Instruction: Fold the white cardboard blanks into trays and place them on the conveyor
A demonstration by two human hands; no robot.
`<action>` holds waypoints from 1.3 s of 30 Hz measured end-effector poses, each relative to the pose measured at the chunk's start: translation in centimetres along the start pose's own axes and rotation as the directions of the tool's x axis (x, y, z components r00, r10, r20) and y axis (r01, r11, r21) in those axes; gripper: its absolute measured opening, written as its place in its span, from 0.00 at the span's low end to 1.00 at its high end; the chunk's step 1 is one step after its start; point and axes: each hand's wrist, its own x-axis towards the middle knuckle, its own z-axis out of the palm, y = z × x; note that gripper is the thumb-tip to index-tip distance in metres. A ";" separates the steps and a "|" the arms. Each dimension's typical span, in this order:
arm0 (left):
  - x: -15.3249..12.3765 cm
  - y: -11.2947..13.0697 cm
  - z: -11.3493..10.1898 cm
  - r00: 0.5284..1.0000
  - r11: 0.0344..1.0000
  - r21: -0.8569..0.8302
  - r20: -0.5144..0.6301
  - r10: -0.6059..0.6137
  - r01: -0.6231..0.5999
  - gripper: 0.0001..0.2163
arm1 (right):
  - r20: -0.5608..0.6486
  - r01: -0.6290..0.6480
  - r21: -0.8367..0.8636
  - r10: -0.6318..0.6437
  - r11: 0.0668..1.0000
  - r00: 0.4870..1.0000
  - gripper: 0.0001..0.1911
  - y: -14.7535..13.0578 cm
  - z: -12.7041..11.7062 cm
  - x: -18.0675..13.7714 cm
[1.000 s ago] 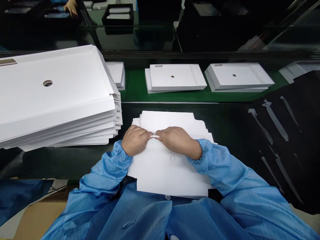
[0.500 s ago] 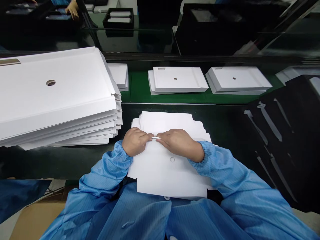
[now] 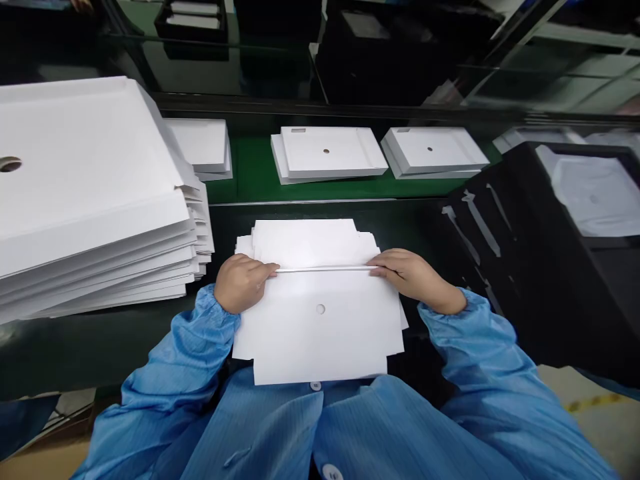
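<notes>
A white cardboard sheet [image 3: 320, 340] with notched corners and a small round hole lies in front of me on more white sheets [image 3: 303, 233]. A thin raised fold crosses it from side to side. At the fold's left end, my left hand [image 3: 241, 283] is closed, pinching the cardboard between thumb and fingers. My right hand [image 3: 414, 277] pinches the same fold at its right end. The hands are a sheet's width apart, and the whole ridge shows between them.
A tall stack of large white trays [image 3: 85, 160] stands at left. Behind, white boxes [image 3: 330, 150] [image 3: 435, 150] sit on a green conveyor belt [image 3: 250, 167]. A black box [image 3: 565, 280] with pale strips is at right. A dark rail [image 3: 300, 107] runs across the back.
My right hand has slid right along the fold, away from the left hand, to its far end. My left hand stays at the left end. The view has turned slightly right.
</notes>
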 end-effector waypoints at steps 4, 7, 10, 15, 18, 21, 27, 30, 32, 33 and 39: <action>0.1 -0.4 0.0 1.000 1.000 -0.003 -0.001 0.004 -0.004 0.12 | -0.122 -0.023 0.014 0.024 1.000 0.992 0.16 0.4 1.1 -0.3; 0.3 -0.7 0.0 1.000 1.000 -0.003 0.003 -0.006 0.006 0.11 | -0.198 -0.006 -0.003 0.005 1.000 0.980 0.16 0.4 1.7 0.1; 0.3 -0.9 -0.1 1.000 1.000 0.005 0.000 -0.002 0.002 0.10 | -0.219 0.015 0.014 -0.011 1.000 0.976 0.14 0.4 1.8 0.3; 0.4 -0.9 -0.3 0.999 1.000 -0.017 0.041 -0.019 0.020 0.10 | -0.172 0.051 0.001 -0.050 0.999 0.984 0.13 0.7 2.0 0.5; 0.3 -1.2 -0.4 1.000 1.000 -0.021 0.022 -0.011 0.011 0.10 | -0.172 0.054 0.002 -0.053 0.999 0.984 0.14 0.7 1.8 0.5; 0.4 -1.5 -0.3 1.000 1.000 -0.031 0.003 0.003 -0.003 0.11 | -0.140 -0.004 -0.024 0.000 1.000 0.990 0.15 0.5 1.3 0.6; 0.6 -1.8 -0.3 0.996 0.997 -0.027 -0.044 0.072 -0.073 0.12 | -0.056 0.051 -0.098 -0.056 0.994 0.997 0.21 -0.2 0.6 1.3; 0.7 -1.8 -0.4 0.995 0.996 -0.011 -0.034 0.091 -0.092 0.13 | -0.054 0.080 -0.106 -0.086 0.991 0.995 0.17 -0.4 0.9 1.9; 0.7 -1.8 -0.5 0.996 0.996 0.001 -0.024 0.091 -0.091 0.13 | -0.071 0.075 -0.121 -0.084 0.990 0.994 0.16 -0.4 1.3 2.2; 0.7 -1.8 -0.5 0.996 0.996 0.002 -0.019 0.084 -0.084 0.13 | -0.079 0.074 -0.130 -0.085 0.989 0.993 0.16 -0.3 1.5 2.3; 0.6 -1.9 -0.5 0.999 1.000 -0.021 0.029 0.014 -0.014 0.12 | -0.111 0.121 -0.131 -0.136 0.984 0.985 0.12 -0.1 2.4 2.1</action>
